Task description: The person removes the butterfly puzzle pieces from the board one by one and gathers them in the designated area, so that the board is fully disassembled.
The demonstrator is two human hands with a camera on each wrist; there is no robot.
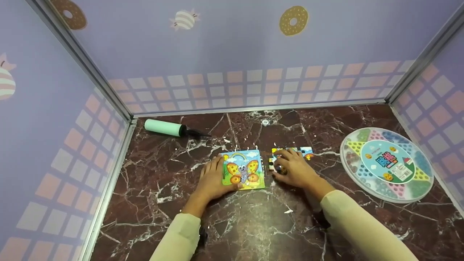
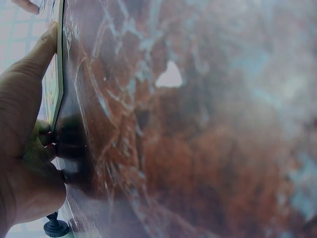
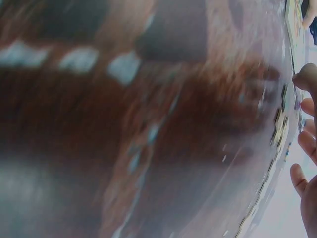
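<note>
A square picture puzzle (image 1: pixel 243 170) with a butterfly and a rainbow lies flat on the dark marbled table. My left hand (image 1: pixel 214 179) holds it at the near left corner, fingers along its left side and thumb (image 2: pixel 45 42) on the near edge. To the right of the puzzle, my right hand (image 1: pixel 297 170) is over a small group of loose puzzle pieces (image 1: pixel 271 165), its fingers bent and spread apart. The hand hides part of these pieces. One more piece (image 1: pixel 306 149), blue and white, shows beyond the fingers.
A mint-green hand pump (image 1: pixel 163 127) with a black nozzle lies at the back left. On the right is a large round game case (image 1: pixel 388 165) with coloured compartments. A small white disc (image 1: pixel 265 122) sits near the back wall (image 1: pixel 232 43). Walls enclose the left and right too.
</note>
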